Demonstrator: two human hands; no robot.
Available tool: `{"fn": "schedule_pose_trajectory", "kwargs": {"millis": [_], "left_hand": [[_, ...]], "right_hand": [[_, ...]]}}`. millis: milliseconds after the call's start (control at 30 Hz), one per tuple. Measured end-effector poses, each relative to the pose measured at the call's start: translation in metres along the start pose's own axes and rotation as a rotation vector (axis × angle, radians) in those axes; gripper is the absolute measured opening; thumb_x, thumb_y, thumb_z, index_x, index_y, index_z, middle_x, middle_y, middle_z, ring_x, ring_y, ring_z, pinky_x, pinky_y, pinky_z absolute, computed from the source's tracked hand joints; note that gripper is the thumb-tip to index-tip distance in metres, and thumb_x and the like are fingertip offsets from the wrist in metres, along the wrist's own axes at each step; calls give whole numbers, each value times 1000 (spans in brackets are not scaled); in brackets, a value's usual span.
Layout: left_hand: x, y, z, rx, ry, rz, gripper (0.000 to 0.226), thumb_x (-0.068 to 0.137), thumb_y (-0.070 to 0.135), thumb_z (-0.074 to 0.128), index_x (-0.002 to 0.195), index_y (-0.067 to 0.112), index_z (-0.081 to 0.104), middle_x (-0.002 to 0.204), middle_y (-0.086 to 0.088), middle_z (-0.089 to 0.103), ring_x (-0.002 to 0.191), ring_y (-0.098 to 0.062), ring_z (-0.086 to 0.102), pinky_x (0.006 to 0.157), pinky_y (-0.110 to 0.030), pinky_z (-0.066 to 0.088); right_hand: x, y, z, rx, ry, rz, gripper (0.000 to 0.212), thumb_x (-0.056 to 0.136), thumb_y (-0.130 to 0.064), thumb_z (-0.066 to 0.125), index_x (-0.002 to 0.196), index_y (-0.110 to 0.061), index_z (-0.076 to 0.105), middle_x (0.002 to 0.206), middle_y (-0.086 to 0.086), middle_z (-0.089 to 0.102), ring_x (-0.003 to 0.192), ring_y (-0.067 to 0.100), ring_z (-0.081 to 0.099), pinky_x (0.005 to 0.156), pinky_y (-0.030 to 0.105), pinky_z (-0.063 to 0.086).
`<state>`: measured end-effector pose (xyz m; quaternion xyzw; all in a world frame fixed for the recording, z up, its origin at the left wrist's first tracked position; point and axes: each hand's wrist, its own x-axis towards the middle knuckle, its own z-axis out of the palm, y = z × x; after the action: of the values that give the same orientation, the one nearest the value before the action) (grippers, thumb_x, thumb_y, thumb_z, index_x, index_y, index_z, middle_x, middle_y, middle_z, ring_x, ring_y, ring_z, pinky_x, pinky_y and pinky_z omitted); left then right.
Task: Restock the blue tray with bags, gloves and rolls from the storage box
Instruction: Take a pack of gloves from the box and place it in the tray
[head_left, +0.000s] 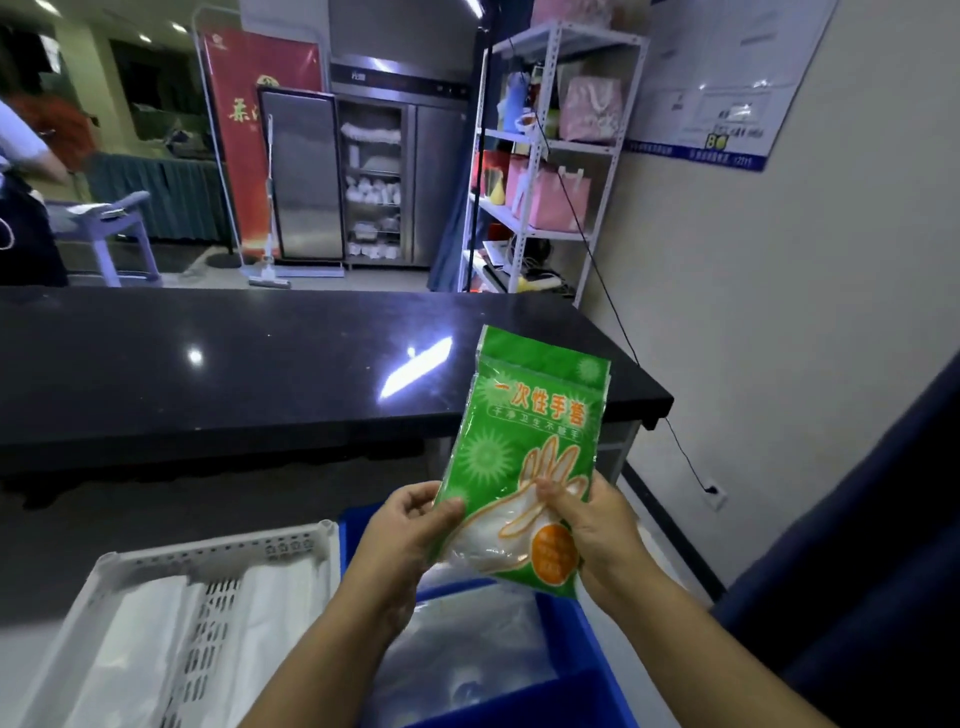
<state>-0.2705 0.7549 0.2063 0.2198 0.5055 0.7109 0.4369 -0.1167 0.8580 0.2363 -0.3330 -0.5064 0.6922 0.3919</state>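
Note:
A green pack of disposable gloves (524, 441) is held upright in front of me, above the blue tray (587, 644). My left hand (410, 525) pinches its lower left edge. On the pack's lower right side my right hand (597, 525) grips it, thumb on the front. The blue tray sits below, holding clear plastic bags (467, 649). To its left stands the white perforated storage box (218, 551), with white bags (135, 644) lying inside.
A long black counter (260, 374) runs across just beyond the tray and box. A white metal shelf (550, 171) with pink bags stands at the back right, beside steel cabinets (374, 171). A person (21, 197) stands at the far left. A dark blue curtain (883, 571) hangs on the right.

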Motion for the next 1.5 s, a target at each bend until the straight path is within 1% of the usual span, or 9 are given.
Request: {"fn": "schedule_pose_trajectory", "kwargs": {"millis": [233, 433, 567, 667, 867, 1167, 1267, 1367, 1500], "left_hand": [[11, 8, -7, 109, -119, -29, 28, 73, 4, 70, 100, 2, 66, 87, -12, 76, 76, -21, 71, 65, -29, 58], [15, 17, -12, -46, 13, 87, 25, 81, -7, 57, 98, 10, 64, 83, -8, 76, 74, -20, 71, 62, -28, 59], [17, 20, -10, -81, 53, 91, 28, 84, -6, 55, 102, 14, 62, 86, -7, 76, 76, -19, 72, 57, -27, 58], [19, 19, -4, -87, 73, 84, 29, 85, -5, 54, 106, 13, 60, 93, -11, 74, 80, -23, 70, 63, -32, 59], [25, 9, 6, -86, 106, 81, 26, 86, -6, 53, 103, 13, 61, 91, -11, 73, 83, -26, 67, 79, -42, 53], [42, -26, 6, 105, -18, 56, 28, 80, 8, 67, 106, 17, 63, 98, -7, 75, 88, -20, 71, 67, -27, 56], [53, -32, -3, 419, -20, 52, 15, 83, 19, 66, 99, 19, 65, 94, -1, 74, 88, -17, 69, 75, -26, 54], [66, -40, -23, 1151, 84, 91, 25, 87, 27, 63, 109, 17, 64, 104, 3, 67, 96, -14, 62, 84, -28, 46], [78, -52, -30, 1764, -150, 9, 36, 86, 31, 57, 120, 19, 57, 123, -4, 57, 110, -25, 54, 87, -35, 44]], "right_hand": [[7, -3, 12, -188, -59, -1, 35, 64, -21, 77, 95, -13, 63, 87, 6, 76, 77, 20, 73, 57, 25, 57], [5, 3, 11, -143, -149, 287, 57, 71, -44, 62, 117, -13, 52, 117, 15, 64, 107, 33, 63, 96, 53, 49], [1, 7, 12, 21, -262, 530, 56, 76, -49, 56, 117, -11, 54, 118, 18, 63, 102, 38, 63, 96, 49, 47], [9, -4, 9, 112, -260, 443, 50, 72, -34, 63, 111, -2, 58, 103, 19, 69, 91, 31, 65, 78, 37, 57], [28, -19, -2, -136, -294, 257, 55, 63, -26, 72, 112, -13, 54, 112, 12, 65, 102, 29, 64, 80, 36, 56], [56, -9, -6, -261, -165, 98, 27, 74, -7, 74, 97, -15, 61, 96, 12, 72, 83, 26, 72, 75, 39, 59], [60, -8, -19, -384, -112, -34, 27, 74, -7, 75, 90, -24, 62, 89, 4, 73, 77, 12, 72, 64, 24, 58], [69, -14, -38, -566, -77, -173, 29, 70, -10, 78, 83, -30, 62, 79, -9, 71, 70, -2, 68, 54, 10, 50], [76, -19, -63, -788, -12, -251, 25, 68, -22, 79, 82, -35, 62, 78, -14, 71, 72, 3, 67, 66, 31, 56]]}}
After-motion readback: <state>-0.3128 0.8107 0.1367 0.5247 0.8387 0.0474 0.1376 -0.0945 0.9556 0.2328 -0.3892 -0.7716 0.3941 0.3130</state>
